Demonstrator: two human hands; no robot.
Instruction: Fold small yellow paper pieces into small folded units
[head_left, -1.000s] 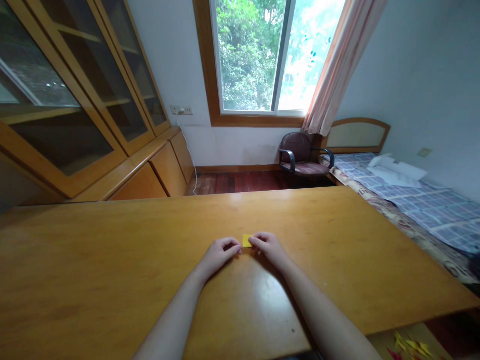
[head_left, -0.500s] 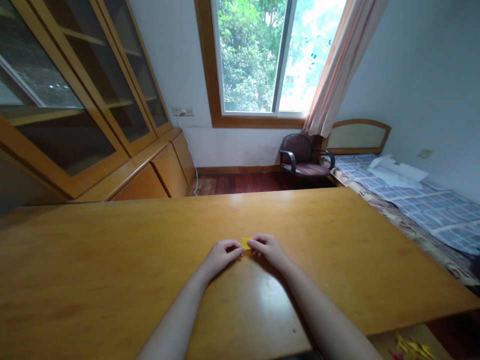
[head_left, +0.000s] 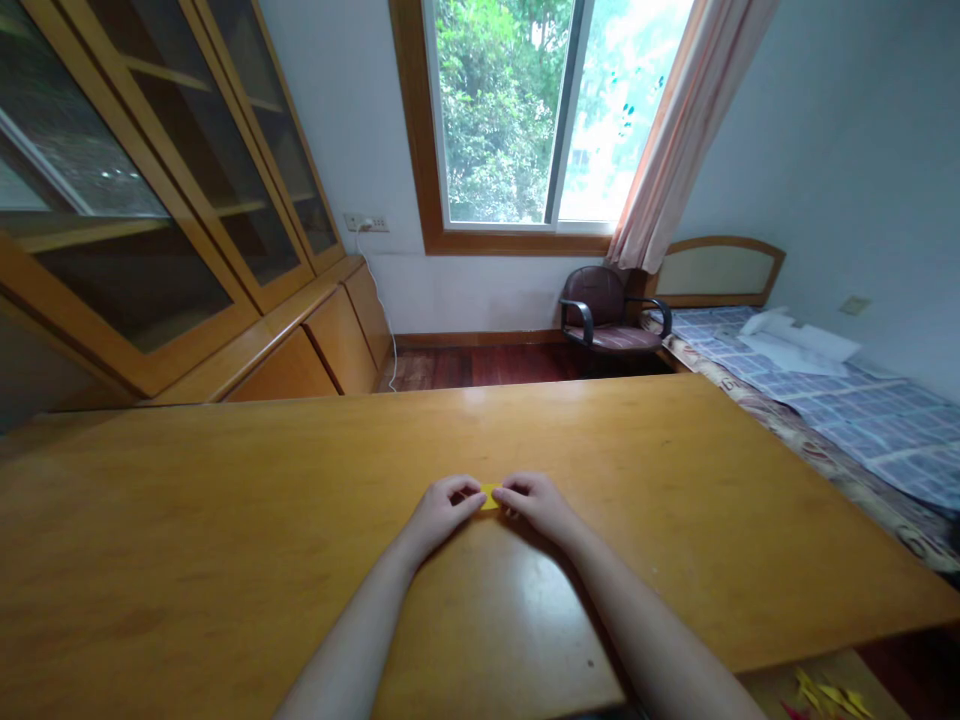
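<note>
A small piece of yellow paper [head_left: 490, 496] is held between my two hands, low over the middle of the table. My left hand [head_left: 448, 508] pinches its left edge between thumb and fingers. On the opposite side, my right hand [head_left: 532, 500] grips the right edge with thumb and fingertips. Only the middle strip of the paper shows; both ends are hidden by my fingers, so its folds cannot be made out.
Both forearms rest across a wooden table [head_left: 225, 530]. Below its right front edge lie several yellow folded paper pieces [head_left: 829, 692] and a red bit. Beyond stand a brown armchair [head_left: 604, 310], a bed [head_left: 840, 400] and a glass-door cabinet [head_left: 187, 200].
My left fingers have closed on the left edge of the yellow paper, which has shifted slightly down and left. My right hand keeps its hold and has moved slightly.
</note>
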